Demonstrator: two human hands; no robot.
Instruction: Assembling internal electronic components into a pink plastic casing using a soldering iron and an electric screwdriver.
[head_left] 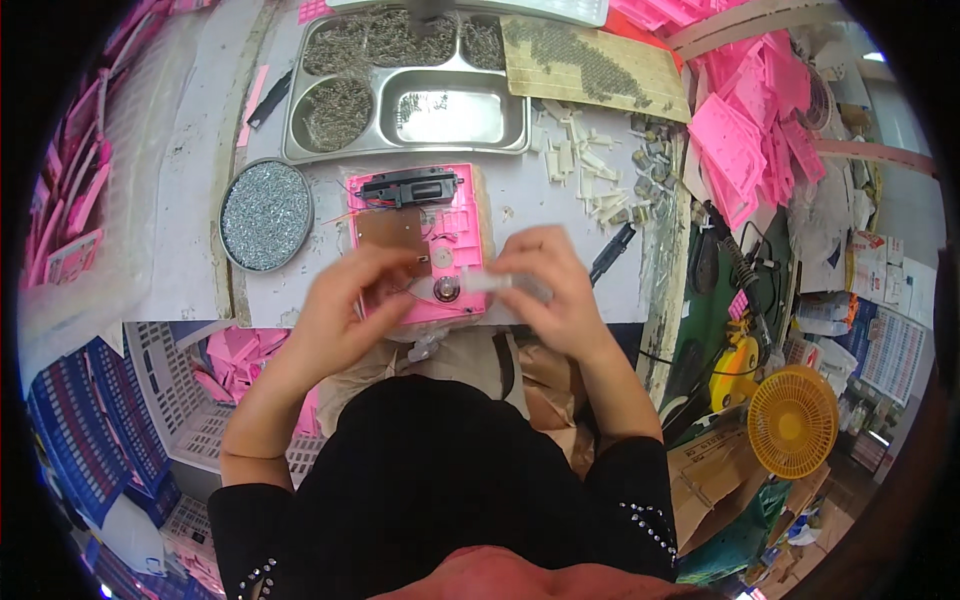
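A pink plastic casing (463, 215) lies on the bench in front of me. It holds a black rectangular module (410, 187) along its far edge, a brown board (388, 232) at the left, thin wires and a round metal part (447, 289) near its close edge. My left hand (350, 305) is over the casing's near left corner, fingers closed in a pinch; what they hold is too small to make out. At the right edge my right hand (558, 295) grips a small white plastic piece (484, 281), blurred by motion, its end close to the round metal part.
Beyond the casing stands a compartmented metal tray (410, 157) of screws; a round dish (266, 215) of small silvery parts is left. White plastic pieces (575, 160), small metal parts (655, 165) and a black tool (612, 252) lie right. A yellow fan (793, 422) is lower right.
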